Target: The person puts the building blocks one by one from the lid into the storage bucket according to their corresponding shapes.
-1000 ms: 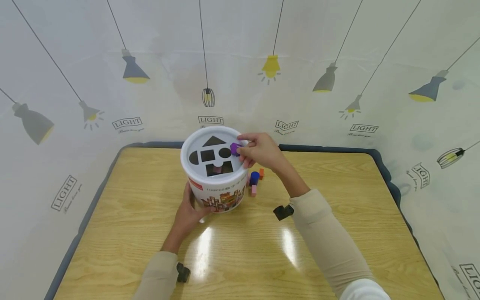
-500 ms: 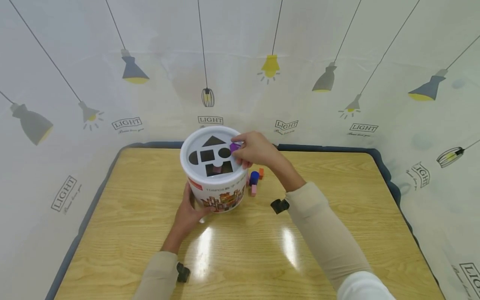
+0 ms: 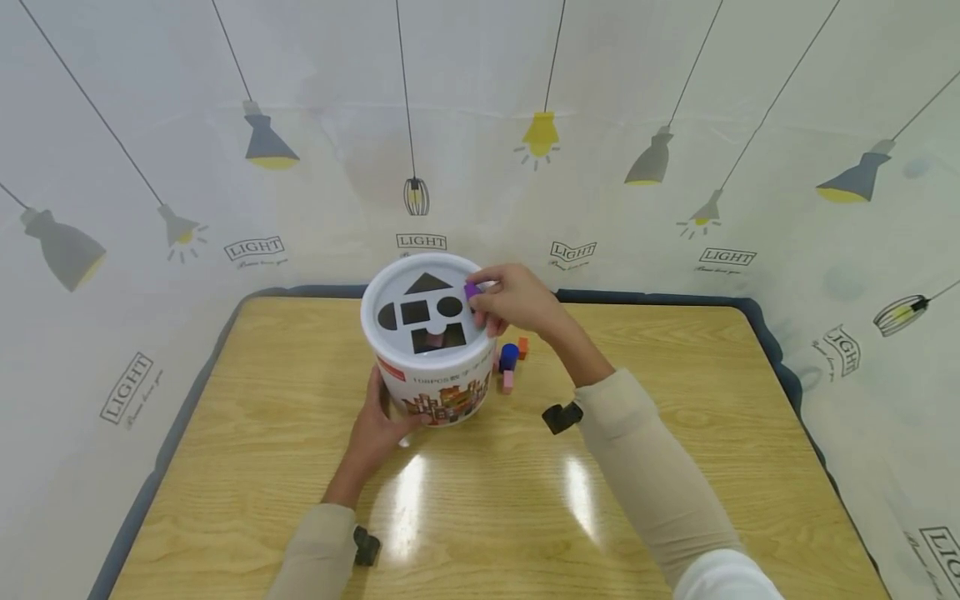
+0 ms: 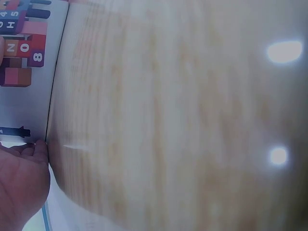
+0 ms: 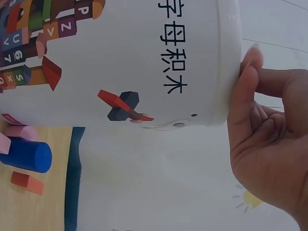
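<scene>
We distinguish a purple block [image 3: 472, 292]; a white bucket [image 3: 442, 396] with a multicoloured print and black lettering [image 5: 173, 57]; a blue cylinder [image 3: 509, 357]; a pink block [image 3: 507, 382]; an orange block [image 3: 522, 347]; beige sleeves [image 3: 660, 475]; a yellow-brown, wood-grained table [image 3: 637, 517]; and a white backdrop [image 3: 480, 75] patterned with grey, slate-blue and yellow lamps [image 3: 542, 129].

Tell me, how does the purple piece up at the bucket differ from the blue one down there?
Place: the purple piece is pinched in the right hand at the lid; the blue cylinder stands on the table, untouched.
Shape: the blue cylinder is plainly round, while fingers partly hide the purple piece, so its full shape is unclear.
Shared: each shows one solid colour.
</scene>
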Tool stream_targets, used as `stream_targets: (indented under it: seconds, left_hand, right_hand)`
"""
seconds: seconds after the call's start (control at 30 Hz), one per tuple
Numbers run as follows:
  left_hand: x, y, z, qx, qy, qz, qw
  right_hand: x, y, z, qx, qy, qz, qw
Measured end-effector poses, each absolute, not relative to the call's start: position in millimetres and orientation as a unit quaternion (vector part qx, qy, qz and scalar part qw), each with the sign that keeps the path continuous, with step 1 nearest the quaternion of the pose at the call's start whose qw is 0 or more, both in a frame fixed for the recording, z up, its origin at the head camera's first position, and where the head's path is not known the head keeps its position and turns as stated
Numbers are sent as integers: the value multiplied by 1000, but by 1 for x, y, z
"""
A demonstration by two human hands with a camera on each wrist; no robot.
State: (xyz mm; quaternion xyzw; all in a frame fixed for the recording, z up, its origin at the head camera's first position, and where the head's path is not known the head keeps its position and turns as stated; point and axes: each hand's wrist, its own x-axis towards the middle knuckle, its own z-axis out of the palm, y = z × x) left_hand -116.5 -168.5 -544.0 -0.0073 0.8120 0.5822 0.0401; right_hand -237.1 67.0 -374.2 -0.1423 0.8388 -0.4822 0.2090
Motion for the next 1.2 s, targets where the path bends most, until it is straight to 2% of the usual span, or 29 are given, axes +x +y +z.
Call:
stream_targets:
  seconds: [0.07, 0.33, 0.77, 1.2]
  left_hand:
    - [-117, -169, -545, -6, 812, 582, 41]
    - [-130, -177, -586, -14, 810, 586, 30]
    - [-128, -175, -585, -6, 808, 589, 18]
    - [-129, -176, -588, -1, 813, 582, 12]
  right_hand:
    - [-238, 69, -376, -132, 828, -502, 214]
    - [-240, 74, -384, -123, 797, -551, 215]
    - [-237, 80, -384, -116, 777, -584, 205]
    - [-238, 96, -395, -70, 773, -615, 139]
